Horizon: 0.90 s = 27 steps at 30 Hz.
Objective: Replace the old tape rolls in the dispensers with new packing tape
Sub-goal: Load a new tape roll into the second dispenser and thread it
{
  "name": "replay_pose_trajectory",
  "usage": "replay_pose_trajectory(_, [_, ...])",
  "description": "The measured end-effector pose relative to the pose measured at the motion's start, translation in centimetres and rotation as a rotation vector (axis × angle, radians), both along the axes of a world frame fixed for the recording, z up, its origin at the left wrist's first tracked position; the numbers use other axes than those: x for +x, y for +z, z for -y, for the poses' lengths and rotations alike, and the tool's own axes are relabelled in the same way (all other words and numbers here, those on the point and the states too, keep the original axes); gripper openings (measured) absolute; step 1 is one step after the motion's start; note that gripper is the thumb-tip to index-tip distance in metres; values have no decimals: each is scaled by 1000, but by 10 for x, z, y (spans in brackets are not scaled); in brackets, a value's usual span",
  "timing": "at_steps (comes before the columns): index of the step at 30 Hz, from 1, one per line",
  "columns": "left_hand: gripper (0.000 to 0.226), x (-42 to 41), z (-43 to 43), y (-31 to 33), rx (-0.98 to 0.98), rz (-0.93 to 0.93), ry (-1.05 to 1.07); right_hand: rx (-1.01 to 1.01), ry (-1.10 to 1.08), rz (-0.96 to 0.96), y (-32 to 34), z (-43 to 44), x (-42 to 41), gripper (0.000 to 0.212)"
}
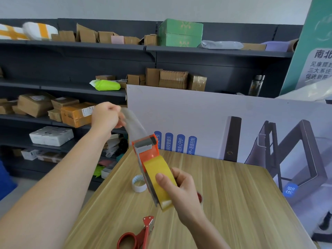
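My right hand [181, 189] grips an orange tape dispenser [146, 150] loaded with a yellowish packing tape roll [159, 177], held tilted above the wooden table [233, 203]. My left hand [106, 116] is raised up and to the left, pinching the free end of the clear tape strip [133, 123], which stretches from the dispenser's head to my fingers. A nearly bare white tape core [138, 183] lies on the table just left of the dispenser. A red tape dispenser [138, 234] lies at the near table edge.
Part of a red roll [200, 197] peeks out behind my right wrist. A large printed board [233, 123] leans against the table's far side. Dark shelving [71, 87] with cardboard parcels fills the left and back.
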State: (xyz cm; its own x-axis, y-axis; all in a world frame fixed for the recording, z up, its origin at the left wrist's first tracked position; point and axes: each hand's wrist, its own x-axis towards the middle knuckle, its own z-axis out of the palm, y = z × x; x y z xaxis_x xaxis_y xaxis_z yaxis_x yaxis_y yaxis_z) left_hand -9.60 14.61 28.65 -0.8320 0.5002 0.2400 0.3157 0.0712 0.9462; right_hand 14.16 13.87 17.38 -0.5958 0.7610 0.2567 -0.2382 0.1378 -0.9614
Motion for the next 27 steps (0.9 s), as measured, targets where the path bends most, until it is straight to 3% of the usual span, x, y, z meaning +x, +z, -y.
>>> replay_pose_trajectory(3, [15, -10, 0, 3, -23, 9, 35, -35, 28, -7, -1, 8, 4, 68])
replay_pose_trajectory(11, [17, -17, -4, -6, -135, 56, -23, -86, -44, -79, 9, 8, 14, 51])
replay_pose_trajectory(15, [15, -17, -3, -27, -196, 108, -35, -118, -44, -87, 13, 4, 16, 24])
replay_pose_trajectory(20, [12, -12, -3, -51, -275, 179, -76, -165, -47, -116, 20, 2, 22, 23])
replay_pose_trajectory(23, [9, -4, -4, -67, -289, 240, -127, -220, -61, -132, 23, -2, 27, 10])
replay_pose_trajectory(27, [17, 10, -1, -84, -258, 310, -207, -318, -157, -128, 23, -13, 30, 35])
